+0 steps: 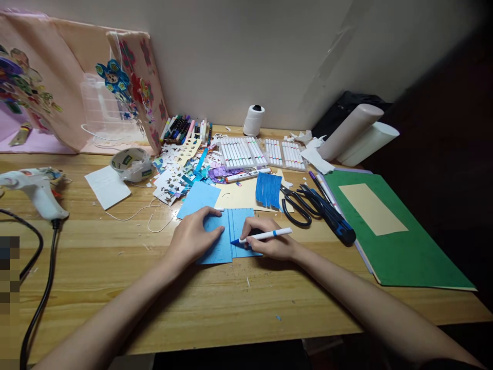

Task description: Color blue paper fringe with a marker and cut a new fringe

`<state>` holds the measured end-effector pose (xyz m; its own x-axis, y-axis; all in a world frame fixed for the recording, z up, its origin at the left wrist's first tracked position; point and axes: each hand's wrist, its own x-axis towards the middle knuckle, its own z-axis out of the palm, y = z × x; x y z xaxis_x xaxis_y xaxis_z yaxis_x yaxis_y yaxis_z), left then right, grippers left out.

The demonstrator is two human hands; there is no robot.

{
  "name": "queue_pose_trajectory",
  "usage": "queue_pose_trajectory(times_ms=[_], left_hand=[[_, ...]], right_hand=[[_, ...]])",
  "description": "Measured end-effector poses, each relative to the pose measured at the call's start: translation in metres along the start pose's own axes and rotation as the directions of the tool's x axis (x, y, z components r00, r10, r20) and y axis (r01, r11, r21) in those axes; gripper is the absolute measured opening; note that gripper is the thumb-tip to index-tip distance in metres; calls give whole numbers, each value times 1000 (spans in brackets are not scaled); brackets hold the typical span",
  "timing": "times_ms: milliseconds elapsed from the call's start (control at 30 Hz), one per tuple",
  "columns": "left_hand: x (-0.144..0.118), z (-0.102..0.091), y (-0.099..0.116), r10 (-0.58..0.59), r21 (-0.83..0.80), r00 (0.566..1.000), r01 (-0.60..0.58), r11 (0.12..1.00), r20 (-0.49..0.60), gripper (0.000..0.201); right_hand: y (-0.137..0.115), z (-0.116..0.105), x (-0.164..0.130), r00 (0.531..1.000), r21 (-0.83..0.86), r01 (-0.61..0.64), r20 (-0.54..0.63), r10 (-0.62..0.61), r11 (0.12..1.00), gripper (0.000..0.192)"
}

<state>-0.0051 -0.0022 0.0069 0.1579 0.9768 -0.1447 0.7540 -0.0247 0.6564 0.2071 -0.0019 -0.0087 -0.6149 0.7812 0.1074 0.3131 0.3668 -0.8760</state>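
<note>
On the wooden desk (115, 267) the blue paper (225, 246) lay flat near the middle, just before you. Your left hand (194, 236) pressed it down — fingers spread, gripping nothing. Your right hand (269, 241) had its fingers closed around a white marker (265, 236) — blue tip touching the paper. Black scissors (298, 203) lay near, to the right.

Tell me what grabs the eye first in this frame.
At the centre of the wooden desk, the left hand presses flat on a light blue paper sheet while the right hand holds a white blue-tipped marker pen with its tip on that sheet. Behind them lies a heap of cut paper scraps, and black-handled scissors lie to the right.
</note>
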Motion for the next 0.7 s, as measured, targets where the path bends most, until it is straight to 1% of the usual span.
queue_pose_trajectory(times_ms=[67, 133, 300, 467, 500, 633, 700], left_hand=[[0, 0, 0, -1, 1, 1000, 1, 1000, -1, 29], [0, 1, -1, -5, 3, 1000, 5, 1000, -4, 30], [1, 0, -1, -3, 4, 1000, 3, 1000, -2, 30], [0, -1, -1, -8, 13, 1000, 8, 1000, 1, 30], [0, -1, -1, -7, 16, 1000, 7, 1000, 0, 30], [1, 0, 0, -11, 27, 1000, 12, 1000, -8, 30], [1, -1, 0, -14, 30, 1000, 14, 999, -7, 30]], right_hand=[[-1, 0, 0, 999, 6, -17, -30, 17, 1000, 5], [0, 1, 0, 999, 13, -12, -34, 12, 1000, 5], [-2, 0, 0, 997, -5, 28, 72, -28, 1000, 6], [-3, 1, 0, 1000, -17, 23, 9, -23, 1000, 7], [-3, 1, 0, 999, -19, 34, 16, -34, 999, 8], [-1, 1, 0, 989, -18, 107, 103, -105, 994, 9], [-1, 1, 0, 991, -17, 103, 84, -102, 994, 9]])
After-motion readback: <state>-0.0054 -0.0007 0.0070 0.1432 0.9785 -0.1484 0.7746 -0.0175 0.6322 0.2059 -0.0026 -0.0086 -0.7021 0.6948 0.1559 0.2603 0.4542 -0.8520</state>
